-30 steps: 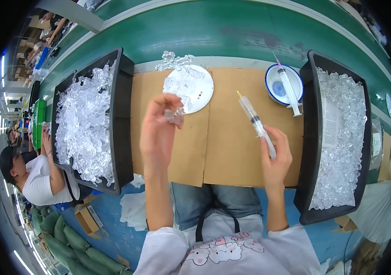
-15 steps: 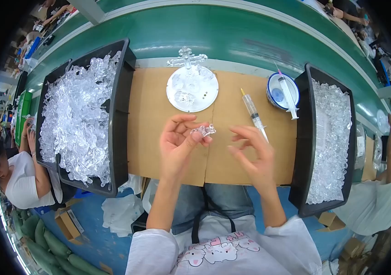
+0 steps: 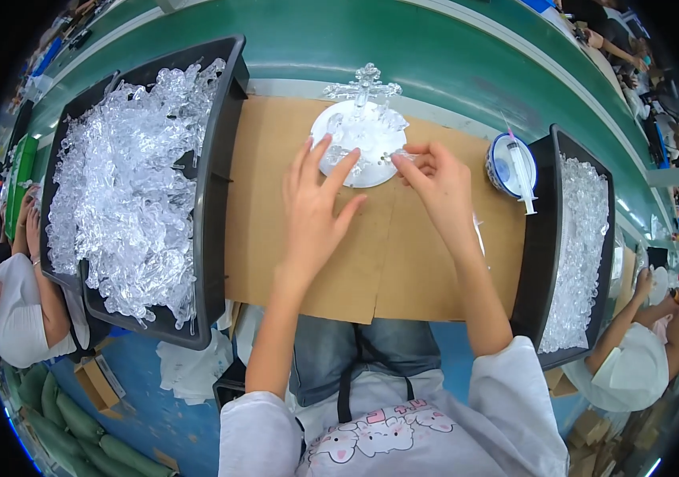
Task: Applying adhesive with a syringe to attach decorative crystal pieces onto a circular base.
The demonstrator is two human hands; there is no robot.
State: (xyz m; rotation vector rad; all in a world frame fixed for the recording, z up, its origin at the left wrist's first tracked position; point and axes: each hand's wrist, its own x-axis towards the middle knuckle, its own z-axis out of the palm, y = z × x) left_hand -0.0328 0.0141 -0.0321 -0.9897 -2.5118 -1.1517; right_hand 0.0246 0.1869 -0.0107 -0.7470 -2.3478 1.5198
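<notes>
A seated worker leans over a cardboard sheet [image 3: 403, 262] covering the tabletop, both hands at the near edge of a white round plate [image 3: 355, 147] that carries small clear plastic pieces. The left hand [image 3: 316, 211] is spread wide and flat, fingers fanned, its fingertips touching the plate's rim and holding nothing that can be seen. The right hand [image 3: 435, 187] is pinched narrow around a small clear plastic piece [image 3: 393, 159], held just above the plate's right edge. Beyond the hands, at the plate's far side, stands an upright clear ornament [image 3: 365, 83] shaped like a cross. Left of the left hand sits a large black bin [image 3: 220, 199] heaped with clear plastic parts; right of the right hand a second black bin [image 3: 538, 238] holds more of them. Between that bin and the right hand, a syringe [image 3: 520, 167] rests across a blue-rimmed bowl [image 3: 498, 171]. The tiny piece looks easy to fumble; a slip of the pinch could drop it among the look-alike parts, and a nudge from the fanned hand could push the plate and topple the ornament. No label is legible; brown cartons [image 3: 97, 381] lie on the floor behind the left elbow.
</notes>
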